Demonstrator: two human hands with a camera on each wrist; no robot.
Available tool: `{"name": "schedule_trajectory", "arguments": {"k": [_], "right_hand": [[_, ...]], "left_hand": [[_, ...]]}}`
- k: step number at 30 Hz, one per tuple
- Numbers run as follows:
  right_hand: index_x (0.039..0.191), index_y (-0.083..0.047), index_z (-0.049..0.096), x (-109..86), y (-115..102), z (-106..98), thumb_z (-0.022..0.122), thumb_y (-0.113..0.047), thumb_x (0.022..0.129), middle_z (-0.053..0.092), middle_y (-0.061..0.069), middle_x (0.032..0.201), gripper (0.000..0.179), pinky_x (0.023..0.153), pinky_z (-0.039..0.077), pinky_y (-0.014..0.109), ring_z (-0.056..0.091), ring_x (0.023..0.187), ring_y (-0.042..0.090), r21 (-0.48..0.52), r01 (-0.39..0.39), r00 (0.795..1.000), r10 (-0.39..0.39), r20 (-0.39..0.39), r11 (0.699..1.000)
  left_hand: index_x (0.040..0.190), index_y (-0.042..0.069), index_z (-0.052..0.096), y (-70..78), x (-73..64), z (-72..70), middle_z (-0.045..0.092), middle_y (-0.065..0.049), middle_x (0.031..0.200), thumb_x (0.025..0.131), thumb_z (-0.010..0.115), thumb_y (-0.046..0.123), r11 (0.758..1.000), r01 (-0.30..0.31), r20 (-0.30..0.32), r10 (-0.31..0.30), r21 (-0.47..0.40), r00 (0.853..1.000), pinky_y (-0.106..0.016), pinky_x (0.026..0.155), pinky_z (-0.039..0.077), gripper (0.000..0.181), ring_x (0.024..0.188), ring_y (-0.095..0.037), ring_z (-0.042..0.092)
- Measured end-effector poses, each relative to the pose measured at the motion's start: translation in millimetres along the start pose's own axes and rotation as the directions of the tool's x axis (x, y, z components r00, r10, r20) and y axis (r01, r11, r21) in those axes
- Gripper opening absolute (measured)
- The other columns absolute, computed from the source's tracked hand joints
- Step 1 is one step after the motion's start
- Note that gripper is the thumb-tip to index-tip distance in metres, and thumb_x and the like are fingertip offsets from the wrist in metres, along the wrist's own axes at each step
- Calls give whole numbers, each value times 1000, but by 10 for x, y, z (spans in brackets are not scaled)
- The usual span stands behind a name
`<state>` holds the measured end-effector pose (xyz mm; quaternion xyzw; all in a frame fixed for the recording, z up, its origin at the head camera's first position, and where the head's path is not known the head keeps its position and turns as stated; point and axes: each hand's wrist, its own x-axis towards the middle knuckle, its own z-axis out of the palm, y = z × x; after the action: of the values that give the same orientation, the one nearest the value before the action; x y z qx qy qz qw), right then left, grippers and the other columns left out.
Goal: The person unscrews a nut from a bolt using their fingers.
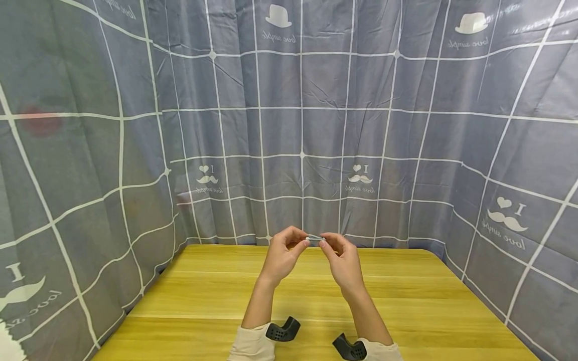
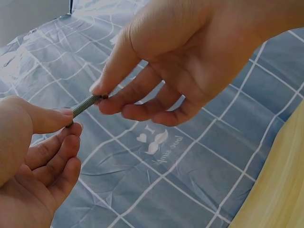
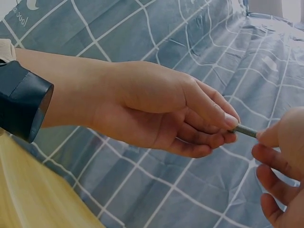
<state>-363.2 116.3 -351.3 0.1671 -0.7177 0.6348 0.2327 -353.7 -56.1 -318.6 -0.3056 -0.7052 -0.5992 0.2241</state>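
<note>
A thin grey metal rod, closely ridged like a screw thread (image 2: 86, 107), spans the short gap between both hands. My left hand (image 1: 282, 254) pinches one end with thumb and index finger. At the opposite end, my right hand (image 1: 345, 259) pinches it the same way. In the head view the ridged rod (image 1: 315, 238) lies nearly level, overlapping the table's far edge. The fingertips hide both ends, though a small brownish bit shows by the right hand's fingers in the left wrist view. On each hand the other fingers curve loosely beneath.
A yellow wood-grain table (image 1: 203, 286) stretches below the forearms. Grey curtains (image 1: 325, 130) with white grid lines surround it at the back and both sides. Black wrist mounts, one on the left cuff (image 1: 283, 329) and one on the right (image 1: 349, 347), project inward.
</note>
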Motion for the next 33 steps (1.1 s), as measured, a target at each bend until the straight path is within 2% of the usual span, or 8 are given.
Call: {"name": "schedule_trajectory", "arguments": {"k": [2,4,9,14,18,21,28,33], "right_hand": [[126,-4,70,0,0,-3,67,-8,102,70,13,118,24,93,49,43,63,107,29,-1,12,1000,-12,1,1000],[130,-5,68,0,0,-7,68,-9,102,69,13,120,28,93,49,44,62,107,29,-3,18,1000,-18,0,1000],[122,-4,71,3,0,-6,67,-16,103,71,11,108,23,86,47,39,61,100,29,-2,12,1000,-12,-4,1000],[130,-6,68,1,-14,-7,67,-7,102,69,12,118,28,90,49,41,62,105,29,5,28,999,-28,16,1000],[139,-7,62,-11,-28,-1,69,-12,101,67,15,126,39,91,48,44,61,109,30,-20,18,1000,-17,21,1000],[131,-4,67,-15,-26,0,67,-17,103,69,15,117,31,92,48,42,62,107,32,-19,3,1000,-3,0,1000],[123,-4,71,-14,-12,-13,64,-10,104,71,13,113,21,93,50,32,64,106,33,24,50,999,-49,-24,998],[126,-5,70,-11,-18,1,68,-4,100,68,16,116,26,88,53,28,64,104,34,65,66,998,-66,-3,996]], "left_hand": [[100,-7,69,3,2,-2,69,-19,93,97,67,-7,1000,-3,2,3,0,1000,-32,81,52,4,86,-31,65],[101,-6,70,-102,20,-1,70,-16,94,97,67,-5,1000,0,2,0,-2,1000,-32,81,52,4,86,-28,65],[100,-5,70,-217,40,11,70,-18,94,97,67,-6,1000,8,-1,-8,-6,1000,-32,81,52,4,87,-32,66],[102,-8,68,3,-4,-9,68,-23,96,98,66,-7,1000,0,4,0,-12,1000,-33,82,52,5,88,-39,65],[102,-10,67,13,-9,-7,68,-20,94,97,65,-8,1000,-8,-4,8,-15,1000,-34,82,53,5,88,-38,65],[100,-9,68,8,-1,-11,68,-19,94,97,66,-8,1000,-5,1,5,-10,1000,-34,82,53,4,87,-36,65],[102,-11,67,-282,50,12,69,-21,96,98,65,-7,1000,17,1,-17,-2,1000,-33,82,52,6,88,-35,65],[102,-3,70,-374,54,3,70,-12,96,98,68,-2,1000,8,-7,-8,-23,1000,-33,82,52,5,88,-29,65]]}}
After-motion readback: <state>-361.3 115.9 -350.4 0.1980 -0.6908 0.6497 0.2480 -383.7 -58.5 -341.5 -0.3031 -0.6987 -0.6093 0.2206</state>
